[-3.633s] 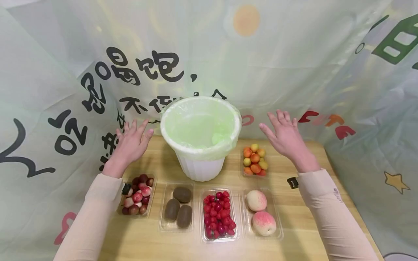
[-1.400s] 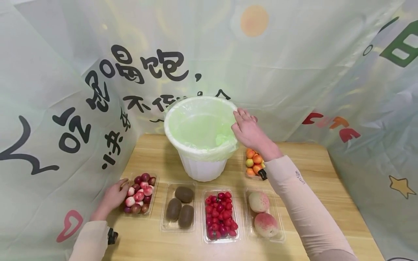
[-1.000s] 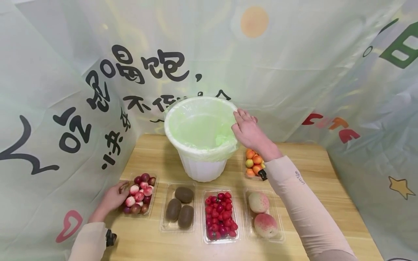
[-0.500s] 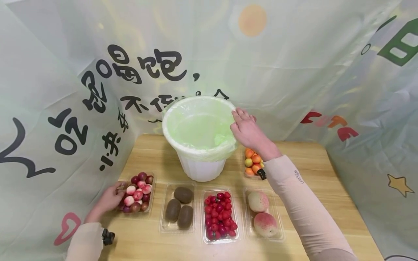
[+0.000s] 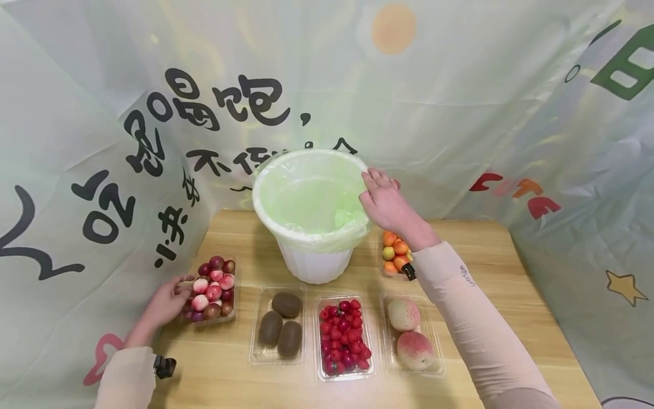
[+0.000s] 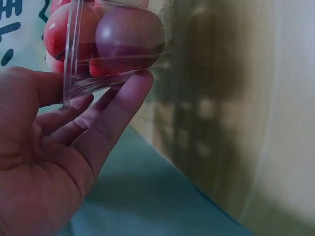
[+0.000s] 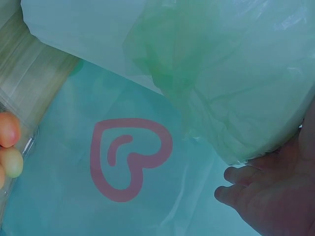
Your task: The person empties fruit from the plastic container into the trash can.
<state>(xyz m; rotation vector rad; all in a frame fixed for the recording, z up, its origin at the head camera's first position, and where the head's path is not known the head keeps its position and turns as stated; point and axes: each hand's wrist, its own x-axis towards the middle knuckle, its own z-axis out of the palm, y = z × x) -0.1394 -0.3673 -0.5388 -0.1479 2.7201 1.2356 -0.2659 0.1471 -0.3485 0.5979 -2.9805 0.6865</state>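
Note:
My left hand [image 5: 166,301] grips the left side of a clear plastic box [image 5: 232,307] of small purple and pink-white round fruits [image 5: 213,291]. In the left wrist view the thumb lies on the box's rim, with the fingers [image 6: 115,115] under its flange; the box's shadow falls on the tabletop beside it. A white trash can [image 5: 314,261] with a light green bag liner [image 5: 306,199] stands at the table's back. On its right rim my right hand [image 5: 385,199] holds on; in the right wrist view, fingertips [image 7: 231,191] show past the liner's edge.
Clear boxes of kiwis [image 5: 269,328], red berries and cherries [image 5: 344,338], and two peaches [image 5: 414,350] line the table's front. A box of small orange and yellow fruits [image 5: 395,250] sits partly behind the right forearm. Printed cloth walls [image 5: 434,113] enclose the table [image 5: 475,329].
Both raised, spread hands have come down, the right onto the trash can's rim and the left onto the fruit box. The left hand has since lifted that box slightly and shifted it left.

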